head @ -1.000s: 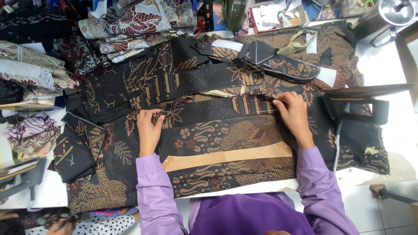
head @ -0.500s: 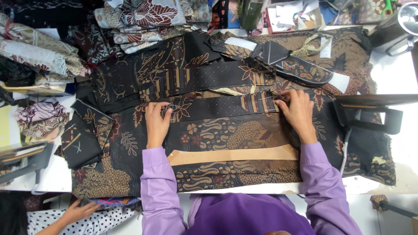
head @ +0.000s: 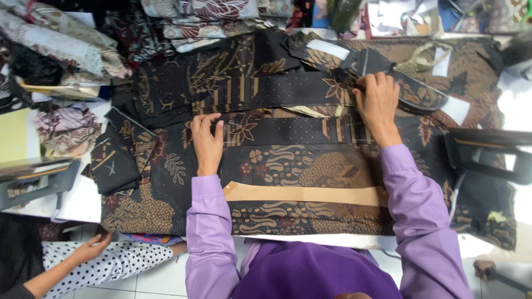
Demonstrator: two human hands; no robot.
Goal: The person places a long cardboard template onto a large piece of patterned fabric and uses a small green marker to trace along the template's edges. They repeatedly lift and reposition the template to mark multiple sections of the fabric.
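Observation:
My left hand (head: 207, 143) lies flat, fingers apart, on the left end of a dark batik fabric strip (head: 282, 131) spread across the table. Farther away, my right hand (head: 378, 102) rests on the right end of another black dotted batik strip (head: 277, 88), its fingers curled over the edge beside a curved dark cut piece (head: 413, 91). A long tan paper pattern strip (head: 302, 194) lies on brown and black batik cloth (head: 288, 166) between my purple sleeves.
Folded patterned fabrics (head: 61, 50) pile up at the left and far edge. A black iron (head: 490, 155) stands at the right. Small dark fabric pieces (head: 113, 163) lie at the left. Another person's hand and dotted sleeve (head: 94, 252) show at the lower left.
My right hand left the nearer strip's right end and moved up to the farther black strip. My left hand flattened on the nearer strip. The view shifted; the other person's arm came further in.

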